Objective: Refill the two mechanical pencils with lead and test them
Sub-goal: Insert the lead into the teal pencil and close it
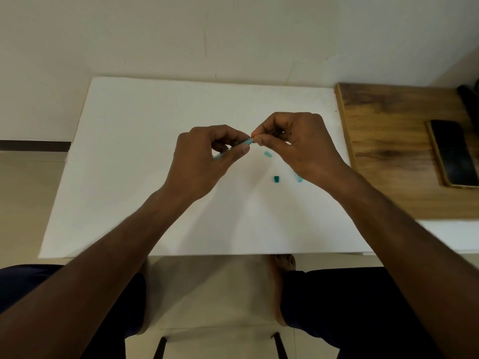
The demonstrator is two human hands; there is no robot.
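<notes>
Pinching teal mechanical pencil [245,144] in left hand [204,161] above white board [155,120]; right hand [295,143] fingertips pinched at its end, probably feeding lead. Caps [276,179] off, second pencil [299,178] waiting; testing undone.

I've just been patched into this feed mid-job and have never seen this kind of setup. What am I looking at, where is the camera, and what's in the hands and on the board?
There is no machine here: a person works with two bare hands. The one picture comes from a camera worn on the head, looking forward and down, so the arms reach in from the bottom.

The left hand grips a thin teal mechanical pencil. The right hand pinches at the pencil's end with its fingers; whatever it holds there is too small to make out.

On the white board lie three small teal pieces: a pale one just below the hands, a darker one nearer the person, and another pale one partly hidden under the right wrist. A phone lies on the wooden surface to the right.
</notes>
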